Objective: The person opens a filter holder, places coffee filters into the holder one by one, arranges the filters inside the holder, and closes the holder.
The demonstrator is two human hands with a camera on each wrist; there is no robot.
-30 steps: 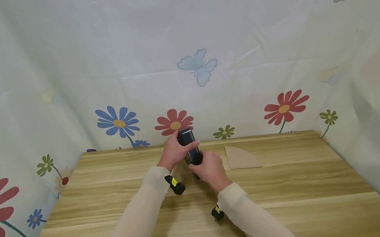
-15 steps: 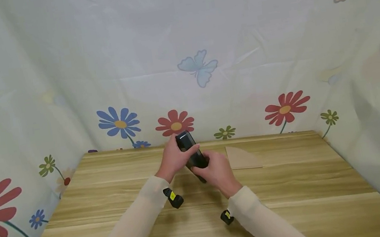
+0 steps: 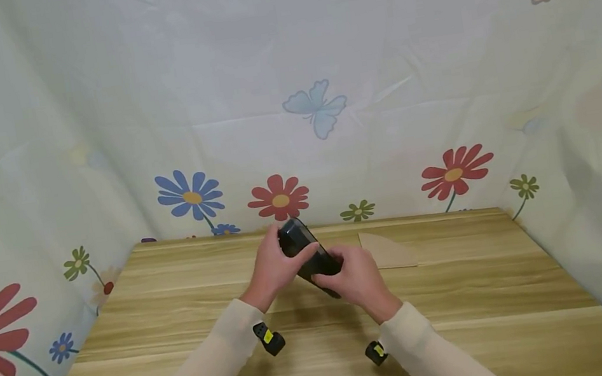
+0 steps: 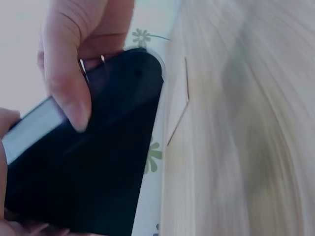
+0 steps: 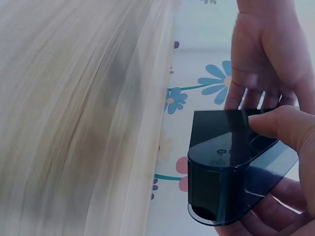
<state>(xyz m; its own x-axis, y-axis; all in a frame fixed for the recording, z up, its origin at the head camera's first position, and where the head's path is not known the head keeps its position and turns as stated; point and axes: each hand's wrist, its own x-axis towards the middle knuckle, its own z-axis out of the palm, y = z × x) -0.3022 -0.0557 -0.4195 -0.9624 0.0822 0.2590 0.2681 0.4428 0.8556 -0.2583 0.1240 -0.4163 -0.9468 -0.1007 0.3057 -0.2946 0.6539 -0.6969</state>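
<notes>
Hands [image 3: 271,261] [image 3: 358,275] partly hide the black object [image 4: 98,162]; its oval mark [image 5: 222,151] seems too small to identify.

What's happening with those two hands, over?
Left hand and right hand: both gripping black object. It's tilted, held off wooden table. Tan flat piece beyond right hand, apparently not in the way.

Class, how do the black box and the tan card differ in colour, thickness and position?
Colour: the black box is dark and shiny; the tan card is pale and dull.
Thickness: the black box is thick; the tan card is a thin sheet.
Position: the left hand and right hand hold the black box tilted; the tan card lies flat on the table.
Shared: both have a curved edge.
</notes>
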